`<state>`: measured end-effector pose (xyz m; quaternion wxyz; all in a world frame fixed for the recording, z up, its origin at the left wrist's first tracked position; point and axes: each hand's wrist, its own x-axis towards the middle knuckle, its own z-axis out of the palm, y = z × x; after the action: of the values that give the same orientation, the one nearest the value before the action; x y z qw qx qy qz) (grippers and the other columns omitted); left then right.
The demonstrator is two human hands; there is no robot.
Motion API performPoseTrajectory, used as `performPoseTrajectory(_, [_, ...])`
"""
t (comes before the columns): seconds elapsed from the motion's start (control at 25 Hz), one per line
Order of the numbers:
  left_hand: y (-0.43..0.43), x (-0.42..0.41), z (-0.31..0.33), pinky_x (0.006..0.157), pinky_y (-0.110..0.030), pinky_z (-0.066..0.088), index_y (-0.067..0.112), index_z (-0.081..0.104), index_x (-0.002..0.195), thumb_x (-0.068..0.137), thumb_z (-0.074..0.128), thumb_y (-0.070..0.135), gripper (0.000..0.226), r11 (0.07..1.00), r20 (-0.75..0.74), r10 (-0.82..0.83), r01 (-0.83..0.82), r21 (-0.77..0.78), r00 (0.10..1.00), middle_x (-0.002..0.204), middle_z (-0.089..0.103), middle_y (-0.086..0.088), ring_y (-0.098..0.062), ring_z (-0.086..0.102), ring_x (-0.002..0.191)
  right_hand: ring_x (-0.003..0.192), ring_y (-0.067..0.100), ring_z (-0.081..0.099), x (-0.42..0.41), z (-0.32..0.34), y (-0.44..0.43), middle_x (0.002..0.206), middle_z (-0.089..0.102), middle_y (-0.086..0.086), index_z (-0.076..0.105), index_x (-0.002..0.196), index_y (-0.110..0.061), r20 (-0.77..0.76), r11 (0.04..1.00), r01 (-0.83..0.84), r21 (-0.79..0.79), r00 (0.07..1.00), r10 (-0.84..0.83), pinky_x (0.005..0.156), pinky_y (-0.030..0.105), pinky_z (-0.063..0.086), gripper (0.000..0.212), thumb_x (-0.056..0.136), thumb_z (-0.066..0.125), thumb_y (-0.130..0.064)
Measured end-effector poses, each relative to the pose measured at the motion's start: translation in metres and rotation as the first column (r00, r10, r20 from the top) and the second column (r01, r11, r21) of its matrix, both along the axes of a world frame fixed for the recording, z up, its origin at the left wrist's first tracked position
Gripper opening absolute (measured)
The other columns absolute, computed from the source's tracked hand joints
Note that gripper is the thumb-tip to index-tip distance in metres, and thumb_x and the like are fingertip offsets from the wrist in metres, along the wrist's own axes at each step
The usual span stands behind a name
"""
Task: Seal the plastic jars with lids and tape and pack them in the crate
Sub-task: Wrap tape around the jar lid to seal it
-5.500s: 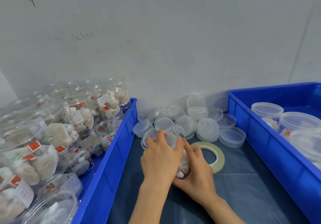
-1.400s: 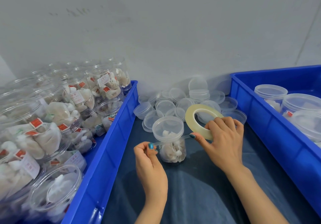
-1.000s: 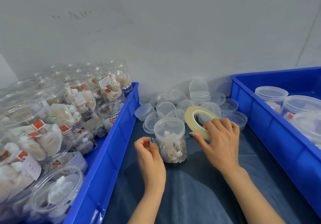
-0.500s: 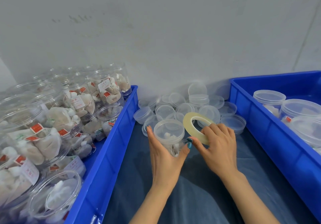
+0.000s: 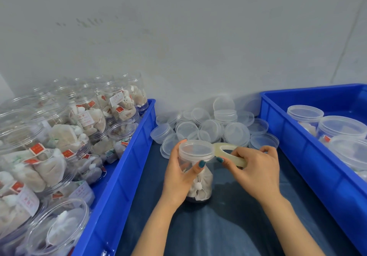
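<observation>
Left hand (image 5: 179, 173) grips the lidded clear plastic jar (image 5: 196, 168); right hand (image 5: 251, 169) pinches the yellowish tape roll (image 5: 231, 154) at its 3 o'clock. I'd keep tape taut along the lid seam.

left hand (image 5: 179, 178) | right hand (image 5: 253, 173) | teal-painted nails | forearms bare, no sleeves

Lying across the work surface: a dark blue cloth (image 5: 234, 226). Resting directly on it: a lidded clear jar (image 5: 196, 168) standing upright at centre, a heap of loose clear lids (image 5: 210, 128) behind, and two blue crates (image 5: 127, 168) (image 5: 309, 156) flanking both sides.
</observation>
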<state>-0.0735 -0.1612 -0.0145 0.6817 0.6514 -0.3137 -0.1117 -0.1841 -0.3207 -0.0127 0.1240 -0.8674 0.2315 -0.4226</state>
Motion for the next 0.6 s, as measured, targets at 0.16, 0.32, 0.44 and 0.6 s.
performPoseTrajectory(0.16, [0.003, -0.001, 0.001, 0.085, -0.012, 0.048, 0.025, 0.048, 0.136, 0.056, 0.078, 0.068, 0.096, 0.997, -0.046, -0.081, 0.082, 0.008, 0.996, 0.122, 0.063, 0.023, 0.004, 0.06, 0.113, 0.052, 0.002, 0.036, -0.002, 0.006, -0.001, 0.044, 0.04, -0.02, 0.064, 0.06, -0.03, -0.033, 0.996, 0.011, 0.091, 0.999, -0.008, 0.08, 0.032, 0.031, 0.055, 0.076, 0.051, -0.082])
performPoseTrajectory(0.32, [0.004, -0.001, -0.001, 0.094, -0.022, 0.047, 0.027, 0.051, 0.135, 0.073, 0.073, 0.045, 0.068, 0.985, -0.049, -0.164, 0.166, 0.053, 0.985, 0.125, 0.064, 0.017, -0.001, 0.059, 0.118, 0.056, 0.0, 0.04, -0.002, 0.01, 0.001, 0.049, 0.047, -0.018, 0.061, 0.068, -0.031, -0.089, 0.989, 0.006, 0.148, 0.996, 0.007, 0.083, 0.032, 0.029, 0.064, 0.073, 0.036, -0.089])
performPoseTrajectory(0.44, [0.006, -0.004, 0.006, 0.089, -0.023, 0.053, 0.03, 0.052, 0.133, 0.061, 0.063, 0.081, 0.089, 0.97, -0.078, -0.22, 0.227, 0.086, 0.972, 0.125, 0.066, 0.013, -0.009, 0.062, 0.116, 0.069, 0.004, 0.049, -0.002, 0.015, -0.001, 0.061, 0.059, -0.015, 0.057, 0.085, -0.034, -0.177, 0.942, -0.077, 0.326, 0.974, 0.141, 0.085, 0.034, 0.035, 0.064, 0.064, 0.033, -0.09])
performPoseTrajectory(0.6, [0.015, 0.006, 0.011, 0.097, -0.048, 0.052, 0.019, 0.055, 0.136, 0.067, 0.071, 0.072, 0.088, 0.939, -0.164, -0.339, 0.344, -0.003, 0.926, 0.13, 0.063, -0.011, -0.032, 0.061, 0.119, 0.071, 0.008, 0.058, -0.003, 0.025, -0.004, 0.064, 0.063, -0.013, 0.053, 0.119, -0.046, -0.267, 0.807, -0.221, 0.548, 0.868, 0.418, 0.074, 0.032, 0.046, 0.079, 0.06, 0.041, -0.096])
